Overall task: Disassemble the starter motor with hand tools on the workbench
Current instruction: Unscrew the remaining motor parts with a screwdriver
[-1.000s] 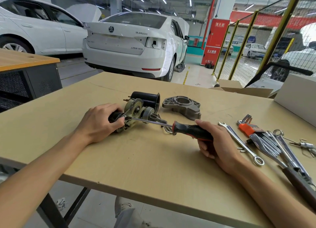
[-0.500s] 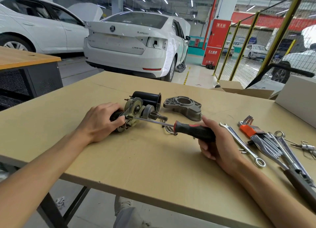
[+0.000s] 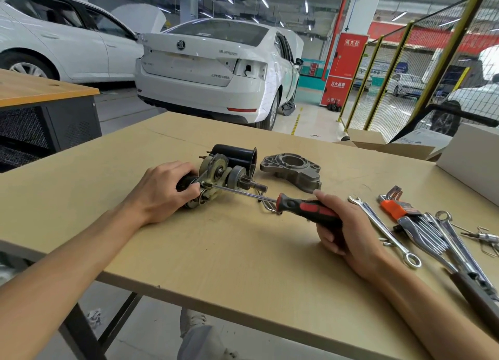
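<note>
Desk (image 3: 243, 251): starter motor (image 3: 216, 178) lies left of centre, its detached end housing (image 3: 293, 170) just beside it. Left hand (image 3: 159, 192) grips the motor body; right hand (image 3: 348, 235) grips the screwdriver (image 3: 305, 207), whose tip appears seated at the motor's left end. Step judged: loosening 1 screw. Next move calls for steady axial pressure. Spanners (image 3: 383, 230) crowd the right; the near edge has open room.

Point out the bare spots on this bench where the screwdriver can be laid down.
Widest bare patch: the near bench between the forearms, in front of the starter motor. The far left corner behind the left hand is bare too. Crowded: right of the right hand, where wrenches and hex keys lie, and around the end housing.
</note>
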